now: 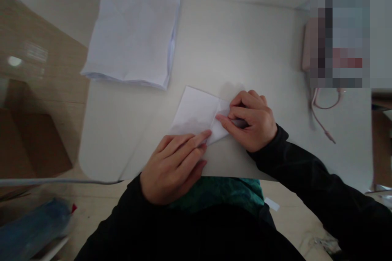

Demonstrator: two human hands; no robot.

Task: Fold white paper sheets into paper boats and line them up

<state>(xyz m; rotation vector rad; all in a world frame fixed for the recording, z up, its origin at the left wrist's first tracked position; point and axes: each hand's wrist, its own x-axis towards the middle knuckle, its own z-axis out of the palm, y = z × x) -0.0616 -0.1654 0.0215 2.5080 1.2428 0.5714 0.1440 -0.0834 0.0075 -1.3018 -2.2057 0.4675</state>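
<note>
A folded sheet of white paper lies on the white table, with a crease running near its right third. My left hand rests flat over its lower left edge, fingers stretched out and pointing right. At the paper's right part, my right hand has its fingers curled, thumb and fingertips pinching the folded flap. The right end of the paper is partly hidden beneath these fingers. Beyond my left hand, at the back left, sits a stack of creased white paper.
The white table has a rounded front left corner. A pink device with a cable lies at the back right, beside a blurred-out area. Cardboard boxes and a blue bag are on the floor at left.
</note>
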